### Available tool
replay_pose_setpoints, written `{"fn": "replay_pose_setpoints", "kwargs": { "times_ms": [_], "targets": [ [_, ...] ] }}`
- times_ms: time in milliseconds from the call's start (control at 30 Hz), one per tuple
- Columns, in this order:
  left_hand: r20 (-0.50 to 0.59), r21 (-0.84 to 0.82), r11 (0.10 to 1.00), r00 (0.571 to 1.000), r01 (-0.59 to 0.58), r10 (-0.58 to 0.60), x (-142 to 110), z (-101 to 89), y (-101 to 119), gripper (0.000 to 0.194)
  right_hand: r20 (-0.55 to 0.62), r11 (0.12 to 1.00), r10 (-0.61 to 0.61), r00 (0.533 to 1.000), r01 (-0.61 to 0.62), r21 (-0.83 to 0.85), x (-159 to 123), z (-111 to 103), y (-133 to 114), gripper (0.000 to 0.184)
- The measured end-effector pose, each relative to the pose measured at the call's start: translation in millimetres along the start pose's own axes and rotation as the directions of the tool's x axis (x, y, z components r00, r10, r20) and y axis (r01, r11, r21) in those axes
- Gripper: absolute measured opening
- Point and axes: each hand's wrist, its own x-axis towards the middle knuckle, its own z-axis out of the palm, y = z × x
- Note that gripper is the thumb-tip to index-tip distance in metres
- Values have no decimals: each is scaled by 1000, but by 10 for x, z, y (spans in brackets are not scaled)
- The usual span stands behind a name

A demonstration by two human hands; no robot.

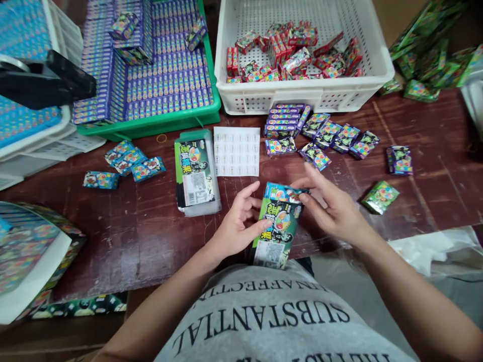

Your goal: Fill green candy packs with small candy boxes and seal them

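My left hand [243, 223] grips a clear plastic box with a black and green printed label [277, 234], its thumb across the front. At the top opening of this box sits a small blue candy box [281, 192]. My right hand [326, 203] pinches that blue box at its right end, thumb and fingers closed on it. Left of my hands lies a stack of similar clear plastic boxes [196, 173]. A white sheet of round stickers [237, 151] lies beside the stack. Several loose blue boxes [130, 160] rest further left.
Purple boxes [281, 123] stand and lie behind my hands, and a green box [380, 197] lies at right. Red boxes partly fill a white crate [302, 93]. A green crate [215, 105] holds rows of purple boxes. A black clamp-like object [71, 78] juts in at left.
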Motion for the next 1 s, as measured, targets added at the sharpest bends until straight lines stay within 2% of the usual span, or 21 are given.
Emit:
{"fn": "replay_pose_setpoints", "kwargs": {
  "times_ms": [67,133,200,267,333,367,433,567,633,700,767,867,1000],
  "targets": [
    [13,-7,1000,1000,-23,23,19,13,-8,76,139,999,-31,990,33,-14,55,-99,4,80],
    [19,5,999,999,-39,39,35,9,1,62,200,997,-59,978,68,-38,86,-130,-4,82],
    [18,35,999,999,-28,27,47,-13,32,49,130,998,-49,990,55,-41,55,-78,-1,83],
    [17,60,998,1000,6,-7,61,-48,77,43,-61,1000,6,998,-4,29,-38,47,14,82],
    [28,81,996,999,39,-42,84,-88,122,38,-210,983,106,972,-71,168,-152,214,26,79],
    [32,95,994,998,48,-51,100,-106,139,34,-231,964,160,960,-101,245,-200,301,24,78],
    [22,125,991,999,44,-47,137,-134,159,24,-202,917,242,949,-155,367,-258,455,4,76],
    [-60,149,988,997,-46,55,204,-128,152,9,-143,858,316,938,-218,466,-238,602,-62,71],
    [-134,138,989,988,-55,74,216,-100,143,7,-165,862,331,929,-226,455,-208,599,-82,75],
    [-204,115,992,977,-45,68,214,-73,147,19,-189,870,329,925,-219,441,-184,560,-91,84],
    [-205,118,992,977,-43,67,204,-59,175,30,-162,865,322,933,-220,451,-162,497,-98,88],
    [-147,173,984,988,-29,55,190,-57,257,15,-89,821,352,932,-262,508,-116,395,-134,81],
    [-169,223,973,985,62,-24,225,-45,398,11,-78,733,470,879,-339,590,-5,326,-235,72]
  ]
}}
